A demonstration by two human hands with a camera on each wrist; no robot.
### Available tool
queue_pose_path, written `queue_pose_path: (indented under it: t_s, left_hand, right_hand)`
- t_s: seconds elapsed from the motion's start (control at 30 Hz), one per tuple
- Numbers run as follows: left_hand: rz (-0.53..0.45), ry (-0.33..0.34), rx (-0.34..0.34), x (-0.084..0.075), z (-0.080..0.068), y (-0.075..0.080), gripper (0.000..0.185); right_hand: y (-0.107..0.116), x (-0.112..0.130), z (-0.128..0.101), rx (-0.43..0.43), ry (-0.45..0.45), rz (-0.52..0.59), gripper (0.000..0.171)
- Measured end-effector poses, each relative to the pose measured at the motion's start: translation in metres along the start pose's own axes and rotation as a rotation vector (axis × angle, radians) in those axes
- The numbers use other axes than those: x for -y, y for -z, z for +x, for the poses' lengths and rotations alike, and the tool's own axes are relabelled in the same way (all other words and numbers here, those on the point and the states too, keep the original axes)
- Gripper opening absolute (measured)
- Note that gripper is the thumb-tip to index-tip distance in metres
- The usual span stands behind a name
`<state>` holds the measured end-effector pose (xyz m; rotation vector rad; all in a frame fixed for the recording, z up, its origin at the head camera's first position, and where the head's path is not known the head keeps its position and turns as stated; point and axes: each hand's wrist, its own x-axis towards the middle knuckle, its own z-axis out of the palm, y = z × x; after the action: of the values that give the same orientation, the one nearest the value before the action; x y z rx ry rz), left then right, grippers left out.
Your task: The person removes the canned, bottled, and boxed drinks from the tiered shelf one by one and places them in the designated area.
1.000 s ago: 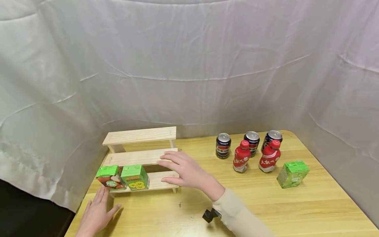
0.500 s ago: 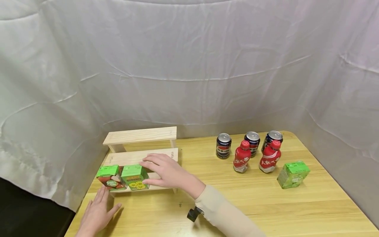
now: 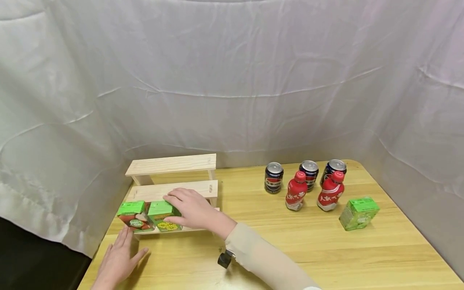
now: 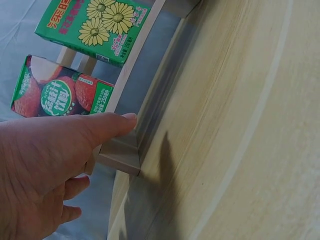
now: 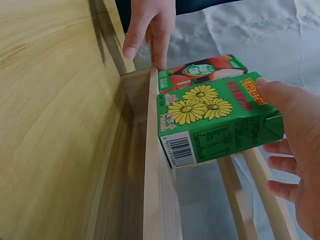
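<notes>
Green carton bears yellow daisies; its neighbour carton shows red fruit; pale wooden rack.

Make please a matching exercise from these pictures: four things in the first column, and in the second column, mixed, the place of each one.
Things:
1. chrysanthemum carton
2. lone green carton
3. left hand
4. three cans

Places:
A. behind the two red bottles
B. flat on the table, by the rack's front corner
C. alone near the table's right edge
D. on the wooden rack's lowest step, under the right hand

Pairs: 1-D, 2-C, 3-B, 4-A
</notes>
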<state>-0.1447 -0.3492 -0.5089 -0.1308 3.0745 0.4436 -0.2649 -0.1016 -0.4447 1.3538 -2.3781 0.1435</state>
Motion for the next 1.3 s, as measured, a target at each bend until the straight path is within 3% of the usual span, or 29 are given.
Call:
queue_pose_path:
  t_s: [0.6,1.3]
  left_hand:
    - [0.007,-0.002,-0.005,-0.001,-0.001,-0.001,0.101]
    - [-0.019,-0.003,-0.008,0.000,-0.001,-0.002,0.101]
  right_hand:
    - [-0.011,0.013,0.021,0.067,-0.032,-0.008,0.064]
    - [-0.001,0.012,0.009,0.035,0.028,-0.046,0.060]
